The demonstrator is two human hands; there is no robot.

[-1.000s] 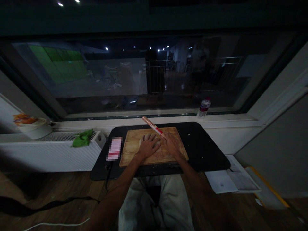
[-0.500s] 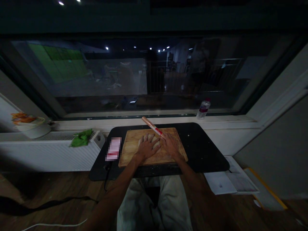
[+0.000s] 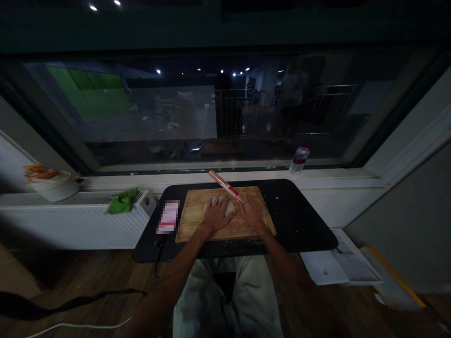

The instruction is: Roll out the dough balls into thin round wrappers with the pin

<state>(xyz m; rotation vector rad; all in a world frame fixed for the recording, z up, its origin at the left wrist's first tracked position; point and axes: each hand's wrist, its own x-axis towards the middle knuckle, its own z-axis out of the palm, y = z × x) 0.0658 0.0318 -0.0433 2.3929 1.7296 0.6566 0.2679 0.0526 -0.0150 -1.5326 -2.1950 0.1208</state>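
A flattened pale piece of dough point(image 3: 229, 206) lies on the wooden cutting board point(image 3: 192, 213), partly hidden beneath my left hand point(image 3: 215, 213). That hand is laid over it with fingers spread and palm down. My right hand point(image 3: 251, 211) is at the right part of the board, its fingers on the near end of a rolling pin point(image 3: 221, 182). This slim wooden pin bears a red and white label and slants away to the left, its far end reaching past the board's back edge. The right palm's underside is hidden.
The board rests on a black table point(image 3: 296, 220). A pixelated pink item point(image 3: 168, 217) lies left of the board. A bottle point(image 3: 299, 158) stands on the windowsill. A green cloth point(image 3: 122, 201) and a white bowl point(image 3: 52, 188) are on the radiator. White boxes point(image 3: 324, 270) lie lower right.
The view has shifted slightly. My left hand's fingers sit a little closer together on the dough; my right hand and the rolling pin look nearly unchanged.
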